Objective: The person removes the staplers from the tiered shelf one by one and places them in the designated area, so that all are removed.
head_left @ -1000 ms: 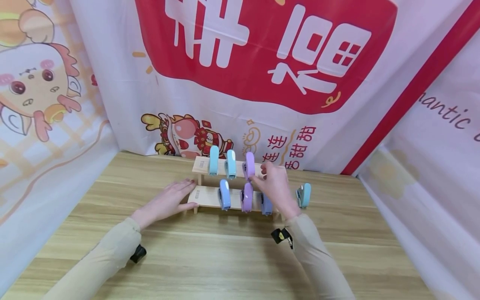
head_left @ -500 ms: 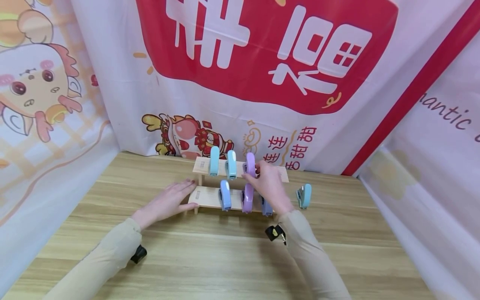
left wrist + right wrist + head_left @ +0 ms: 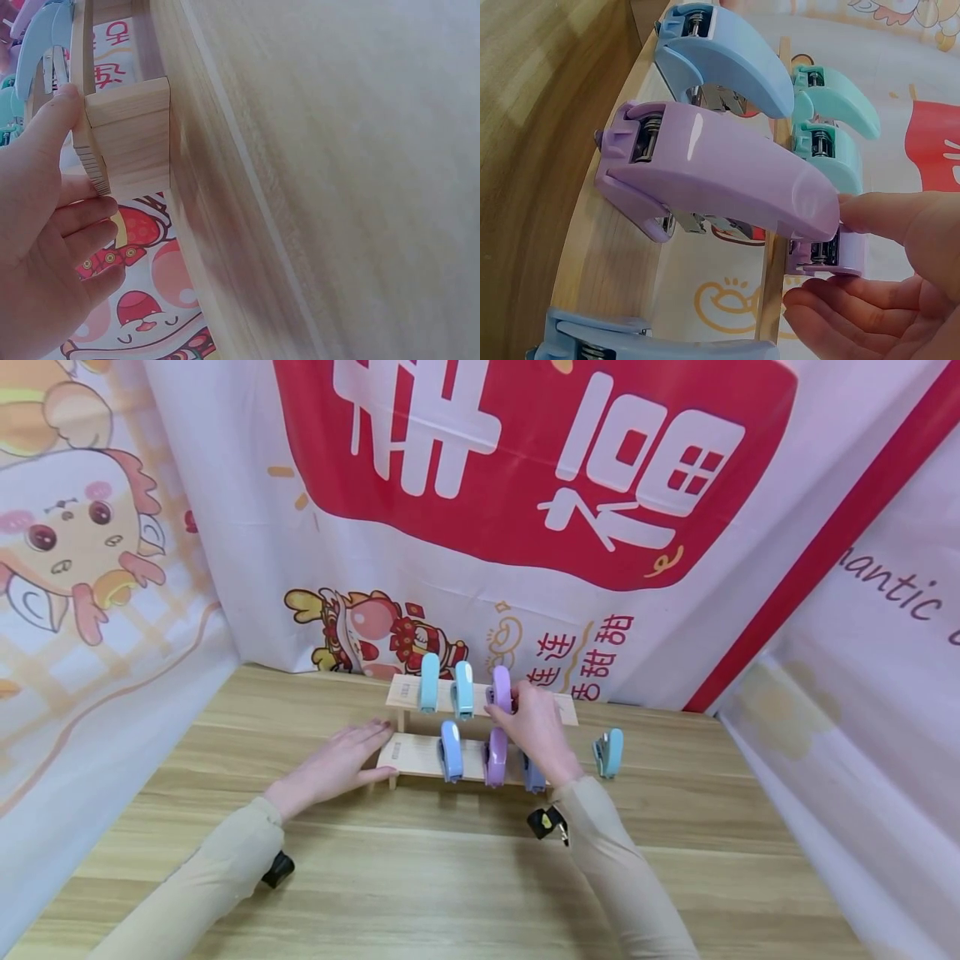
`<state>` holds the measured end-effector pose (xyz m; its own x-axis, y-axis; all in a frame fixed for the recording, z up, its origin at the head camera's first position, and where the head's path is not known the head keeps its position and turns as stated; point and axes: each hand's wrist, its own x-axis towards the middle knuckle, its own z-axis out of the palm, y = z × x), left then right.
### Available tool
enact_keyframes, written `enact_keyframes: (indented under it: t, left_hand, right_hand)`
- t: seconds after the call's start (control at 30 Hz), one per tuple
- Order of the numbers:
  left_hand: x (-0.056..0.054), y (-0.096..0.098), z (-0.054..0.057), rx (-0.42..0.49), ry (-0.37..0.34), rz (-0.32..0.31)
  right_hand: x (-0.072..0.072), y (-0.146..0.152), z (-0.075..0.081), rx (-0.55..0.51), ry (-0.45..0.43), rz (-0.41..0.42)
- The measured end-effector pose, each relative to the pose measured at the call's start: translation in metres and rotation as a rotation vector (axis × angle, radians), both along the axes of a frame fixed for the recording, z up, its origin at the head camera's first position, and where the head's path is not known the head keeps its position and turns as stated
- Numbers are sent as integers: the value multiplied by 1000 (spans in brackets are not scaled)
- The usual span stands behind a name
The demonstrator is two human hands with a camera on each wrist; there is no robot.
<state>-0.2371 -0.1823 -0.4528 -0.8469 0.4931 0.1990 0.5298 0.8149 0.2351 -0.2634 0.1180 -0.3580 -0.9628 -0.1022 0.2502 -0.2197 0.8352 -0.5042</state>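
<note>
A two-tier wooden rack (image 3: pixel 408 753) carries several small staplers. My right hand (image 3: pixel 538 722) pinches the purple stapler (image 3: pixel 501 683) at the right of the upper shelf's row; in the right wrist view the thumb and fingers meet this purple stapler (image 3: pixel 853 253) from two sides. Nearer, on the lower shelf, stand another purple stapler (image 3: pixel 495 757), a light blue stapler (image 3: pixel 451 752) and a blue stapler (image 3: pixel 533 774) partly behind my right wrist. My left hand (image 3: pixel 337 766) holds the rack's left end, thumb at the lower board's front edge, fingers on its other side.
Two mint staplers, one at the left (image 3: pixel 429 683) and one beside it (image 3: pixel 462 690), stand on the upper shelf. A teal stapler (image 3: pixel 609 752) stands on the wooden table (image 3: pixel 420 885), right of the rack. Printed cloth (image 3: pixel 247 552) hangs close behind.
My right hand has moved left along the upper shelf and taken hold of the purple stapler there, holding nearly still over the last half second. The left hand has stayed at the rack's end.
</note>
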Motion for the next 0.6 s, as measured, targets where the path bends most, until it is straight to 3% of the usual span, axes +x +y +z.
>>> enact_keyframes:
  t: [0.6]
  left_hand:
    - [-2, 0, 0, -4, -31, 2]
  right_hand:
    - [-4, -2, -2, -6, 32, -43]
